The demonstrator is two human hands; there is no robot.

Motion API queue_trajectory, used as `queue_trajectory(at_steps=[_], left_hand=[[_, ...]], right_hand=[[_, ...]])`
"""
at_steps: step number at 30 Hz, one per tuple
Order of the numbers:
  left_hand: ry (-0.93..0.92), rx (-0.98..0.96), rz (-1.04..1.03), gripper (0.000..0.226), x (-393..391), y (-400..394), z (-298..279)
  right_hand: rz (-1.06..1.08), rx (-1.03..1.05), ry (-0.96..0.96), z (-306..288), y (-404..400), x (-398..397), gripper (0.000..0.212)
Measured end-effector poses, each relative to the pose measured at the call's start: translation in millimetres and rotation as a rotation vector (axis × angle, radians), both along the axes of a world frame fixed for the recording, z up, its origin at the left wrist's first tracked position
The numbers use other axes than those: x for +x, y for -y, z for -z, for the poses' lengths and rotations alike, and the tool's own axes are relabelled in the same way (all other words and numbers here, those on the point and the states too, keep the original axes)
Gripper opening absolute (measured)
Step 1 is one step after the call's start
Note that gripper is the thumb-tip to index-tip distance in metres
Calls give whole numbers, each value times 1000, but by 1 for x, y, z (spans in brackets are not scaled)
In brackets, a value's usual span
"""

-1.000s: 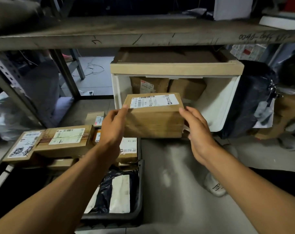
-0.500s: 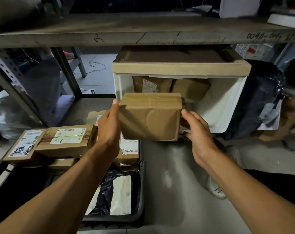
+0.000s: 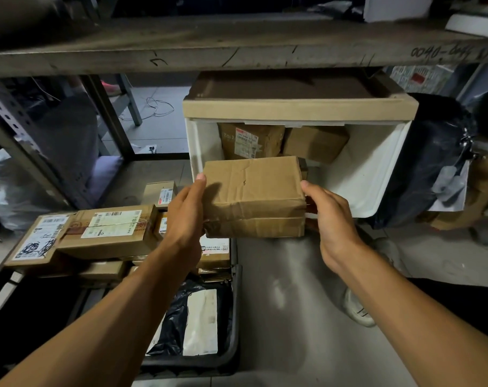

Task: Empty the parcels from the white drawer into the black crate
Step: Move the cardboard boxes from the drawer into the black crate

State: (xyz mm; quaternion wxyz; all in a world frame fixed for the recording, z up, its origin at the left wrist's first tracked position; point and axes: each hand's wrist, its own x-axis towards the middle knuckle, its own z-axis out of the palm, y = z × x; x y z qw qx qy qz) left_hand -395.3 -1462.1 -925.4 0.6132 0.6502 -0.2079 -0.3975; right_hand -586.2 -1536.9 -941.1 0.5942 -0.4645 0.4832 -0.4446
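Observation:
I hold a brown cardboard parcel (image 3: 254, 196) in the air in front of the white drawer (image 3: 376, 174), its plain taped side facing me. My left hand (image 3: 185, 219) grips its left end and my right hand (image 3: 330, 216) grips its right end. Two more cardboard parcels, one with a label (image 3: 248, 141) and one plain (image 3: 316, 143), lie at the back of the drawer. The black crate (image 3: 234, 325) stands low at the left, below my left arm, with several labelled boxes (image 3: 111, 230) and a black mailer bag (image 3: 192, 319) inside.
A grey shelf board (image 3: 237, 46) runs overhead and a metal shelf upright (image 3: 28, 152) slants at the left. A black bag (image 3: 429, 160) leans against the drawer's right side. A white shoe (image 3: 357, 308) stands on the grey floor beneath my right arm.
The parcel has been rolled over between my hands: its white shipping label faced up a second ago, and now the plain taped underside faces me. Both hands stay on its ends.

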Motion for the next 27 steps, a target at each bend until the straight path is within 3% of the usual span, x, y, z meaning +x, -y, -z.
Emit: queue_trajectory(at_steps=[4,11,14,16,20,24,27], left_hand=[[-20,-43,62,40,-2,-3,-3],[57,-70,74,59,7,-1,-4],[108,-81,115,56,9,-2,-1],[145,-90,156,49,9,-2,0],[202,-118,254,47,11,-4,0],[186,-112,350,38,14,-6,-2],[179,-87,369,37,15,-7,-1]], right_hand=[[28,71,36,0,4,1,52],[-45,50,34,0,1,1,38],[-67,32,-23,-2,0,-2,34],[-97,-3,-68,-3,-3,-2,37],[-157,-12,-141,-4,-8,-1,63],[-128,-44,-177,0,-4,-3,33],[-102,-54,-225,2,0,-5,35]])
